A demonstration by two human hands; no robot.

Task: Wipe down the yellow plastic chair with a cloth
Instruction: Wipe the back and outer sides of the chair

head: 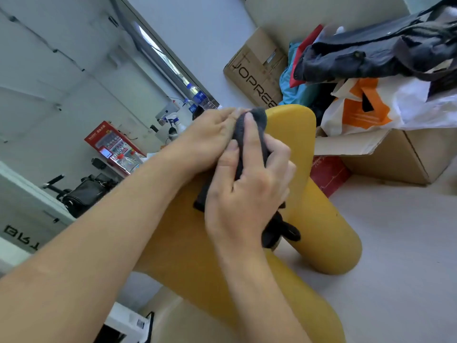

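Right hand (249, 186): nearest to us, we see its fingers curled round the cloth, thumb lying along the fold.
Cloth (251, 137): dark grey and bunched into a long roll, held between both hands just above the chair; a loose end hangs out below the right palm.
Left hand (210, 139): its back faces us, fingers reaching to the cloth's upper end and touching it; we cannot tell whether they pinch it or only lie against it.
Yellow chair (324, 233): directly under the hands, its thick rounded parts spreading over the pale floor (395, 256).
Red box (330, 175): on the floor just beyond the chair.
Open carton (398, 159): beside the red box, with a white and orange bag (366, 110) and dark fabric (385, 50) piled on it.
Lettered carton (254, 70): farther back, beyond the chair.
Black bag (84, 194): away to our left.
Spray bottle (177, 122): far left, behind the left hand.
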